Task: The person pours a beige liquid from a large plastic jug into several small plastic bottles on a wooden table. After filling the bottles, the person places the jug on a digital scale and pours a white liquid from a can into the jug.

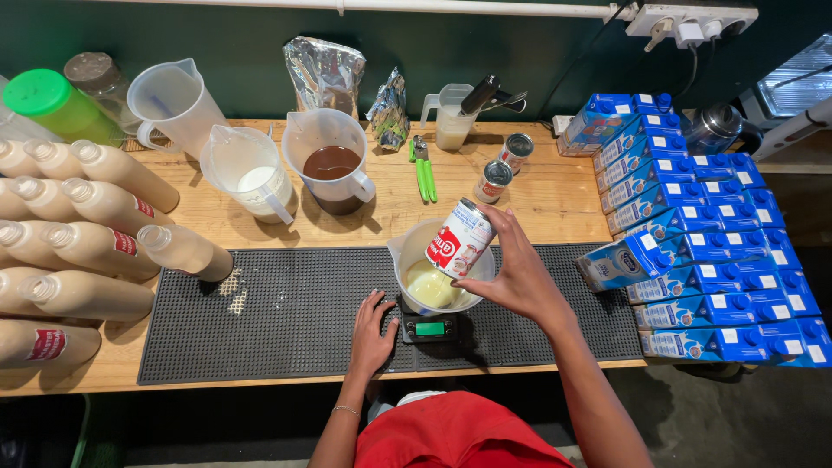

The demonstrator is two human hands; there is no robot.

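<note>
The right hand (518,276) grasps a tilted red-and-white can (459,239), its fingers wrapped round the wall so that the open mouth hangs over a white pitcher (414,247); pale yellow thick liquid (431,284) lies pooled in the pitcher directly beneath the fingertips. The pitcher stands on a small digital scale (431,328) with a lit green display, apparently so that the pour can be weighed. The left hand (371,334) lies flat, fingers spread and released, on the black rubber mat (277,321) just beside the scale, touching its edge or nearly so.

Beyond the right fingers, farther up the wooden bench (555,195), stand two more cans (504,167) and a green-handled can opener (424,170). Away from the left fingers lie a jug of brown liquid (332,163), a jug of white liquid (251,182) and rows of filled beige bottles (95,251) on their sides. Stacked blue cartons (702,251) crowd the bench just outside the right wrist, limiting room on that side.
</note>
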